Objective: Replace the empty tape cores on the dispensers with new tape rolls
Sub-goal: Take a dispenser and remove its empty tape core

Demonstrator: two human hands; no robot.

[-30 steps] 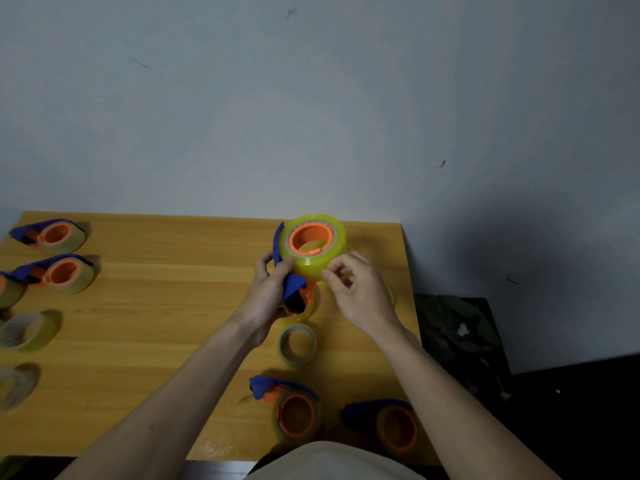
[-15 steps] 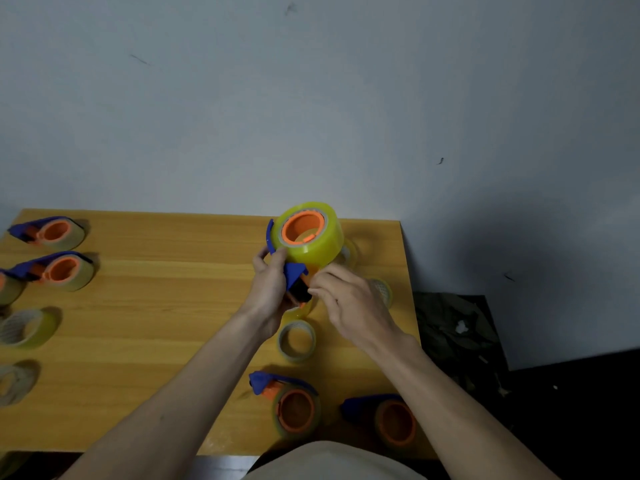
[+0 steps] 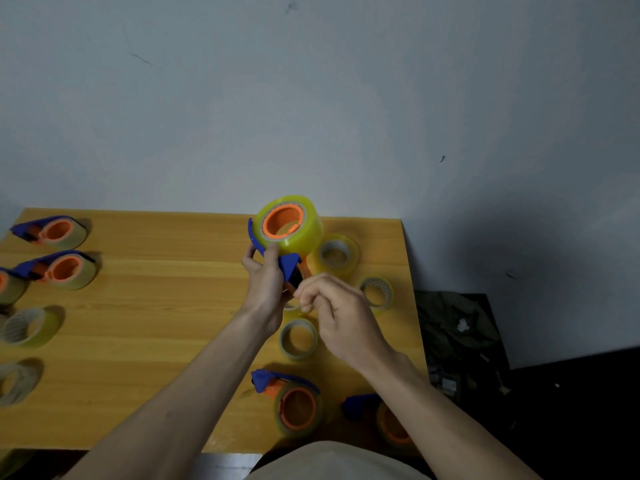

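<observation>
Since a moment ago I have raised the dispenser (image 3: 277, 251) a little and tipped it, and my right hand (image 3: 341, 315) has dropped from the roll (image 3: 291, 225) to the blade end, where its grip pinches what I take to be the tape's loose end. My left hand (image 3: 265, 284) grips the blue handle, holding the dispenser above the far right of the worktop (image 3: 156, 306), roll seated on its orange hub. That suggests this swap needs only threading, while near dispensers (image 3: 296, 405) wait.
</observation>
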